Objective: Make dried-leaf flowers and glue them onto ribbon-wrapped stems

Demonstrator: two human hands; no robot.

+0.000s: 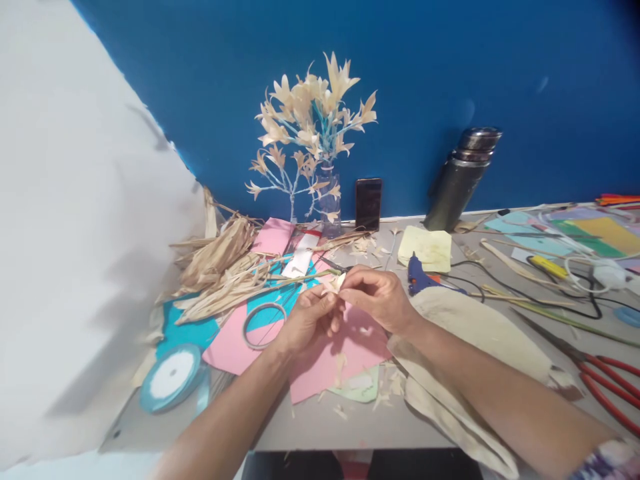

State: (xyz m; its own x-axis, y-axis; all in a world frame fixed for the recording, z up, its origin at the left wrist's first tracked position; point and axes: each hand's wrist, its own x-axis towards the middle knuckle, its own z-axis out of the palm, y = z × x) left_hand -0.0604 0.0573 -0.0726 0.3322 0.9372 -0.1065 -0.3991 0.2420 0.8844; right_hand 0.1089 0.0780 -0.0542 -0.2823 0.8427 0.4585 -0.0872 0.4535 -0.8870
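Observation:
Both hands meet above a pink paper sheet [325,363] in the middle of the table. My left hand [313,317] is closed, pinching the base of a small cream husk flower [334,285]. From the right, my right hand [377,297] pinches the same flower's petals with thumb and forefinger. My fingers cover much of the flower. Under and beside the left hand lie a grey ring of tape [250,333] and blue sheets [260,308]. A blue glue gun [417,275] rests to the right of my right hand.
Dried husks [220,257] pile up at left, near a blue ribbon spool [173,378]. Finished flowers [315,107] stand in a clear bottle [327,207] by a phone [369,203] and a flask [463,180]. Red-handled scissors [600,373], cables and a cream cloth [480,327] lie at right.

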